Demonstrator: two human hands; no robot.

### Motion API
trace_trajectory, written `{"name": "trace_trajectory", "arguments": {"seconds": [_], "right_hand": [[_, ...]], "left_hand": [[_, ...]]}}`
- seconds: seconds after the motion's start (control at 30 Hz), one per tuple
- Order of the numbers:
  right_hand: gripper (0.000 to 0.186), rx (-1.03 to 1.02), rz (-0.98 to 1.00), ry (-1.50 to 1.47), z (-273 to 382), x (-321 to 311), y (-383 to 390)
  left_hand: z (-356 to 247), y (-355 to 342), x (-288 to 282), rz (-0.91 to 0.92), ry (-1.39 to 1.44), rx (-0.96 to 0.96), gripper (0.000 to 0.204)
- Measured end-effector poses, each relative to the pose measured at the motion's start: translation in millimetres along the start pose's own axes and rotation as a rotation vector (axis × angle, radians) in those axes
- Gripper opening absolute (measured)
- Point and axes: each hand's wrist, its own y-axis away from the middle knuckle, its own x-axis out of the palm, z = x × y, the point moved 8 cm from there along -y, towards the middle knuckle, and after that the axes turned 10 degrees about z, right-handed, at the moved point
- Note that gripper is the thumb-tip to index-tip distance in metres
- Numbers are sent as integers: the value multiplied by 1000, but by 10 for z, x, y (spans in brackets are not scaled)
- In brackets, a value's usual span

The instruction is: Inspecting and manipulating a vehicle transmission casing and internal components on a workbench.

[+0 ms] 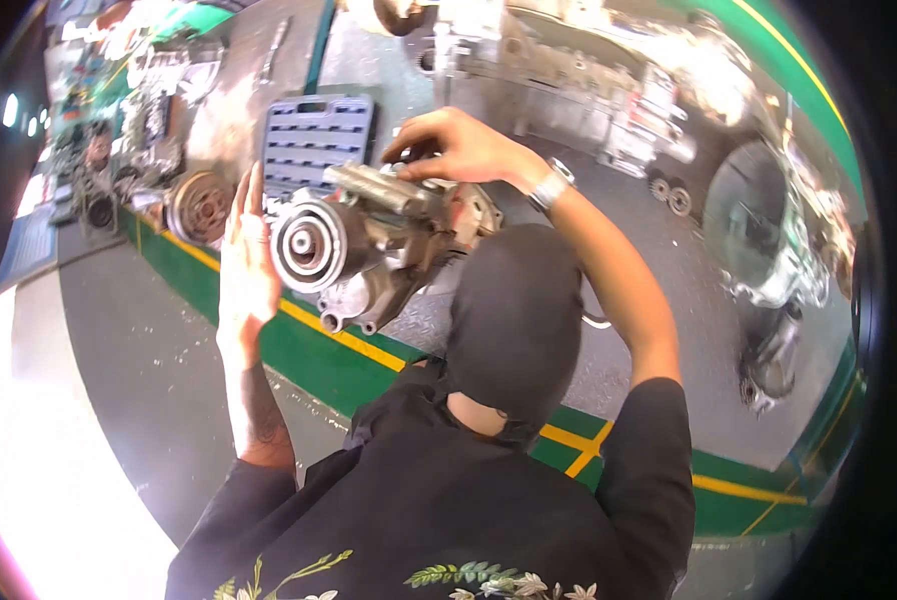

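Note:
Neither my left hand nor my right hand shows. In front of me a co-worker in a black cap [513,310] and dark floral-print shirt bends over a metal assembly [388,240] with a round grooved pulley [306,245]. Their left hand [248,270] is upright and stretched out at the pulley's left side, touching or very near it. Their right hand [448,150] arches over the top of the assembly, fingers curled at a cylindrical part; what they grip is unclear. Behind the assembly lies a blue-grey slotted plastic tray [313,135].
Large metal castings [558,80] and small rings [668,195] lie on the grey bench [658,300]. A bell-shaped housing [743,215] is at right, a rusty round part [196,208] and other machinery at left. Green edging [178,270] with yellow lines borders a grey floor [128,360].

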Motion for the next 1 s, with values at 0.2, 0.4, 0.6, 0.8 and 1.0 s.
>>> {"name": "trace_trajectory", "arguments": {"seconds": [0.2,0.4,0.6,0.8,1.0], "right_hand": [[15,-21,-44,-62,-54,39,28],[31,-90,7,-40,-3,-30,-25],[45,-1,28,-243,50,106,-79],[44,-36,-70,93,135,7,-11],[45,-71,-18,130,319,23,4]], "left_hand": [[-24,367,79,-145,756,-19,99],[-598,187,270,-184,661,140,103],[-552,223,258,-256,670,133,79],[-614,172,232,-232,610,174,85],[-588,169,304,-185,869,325,82]]}}
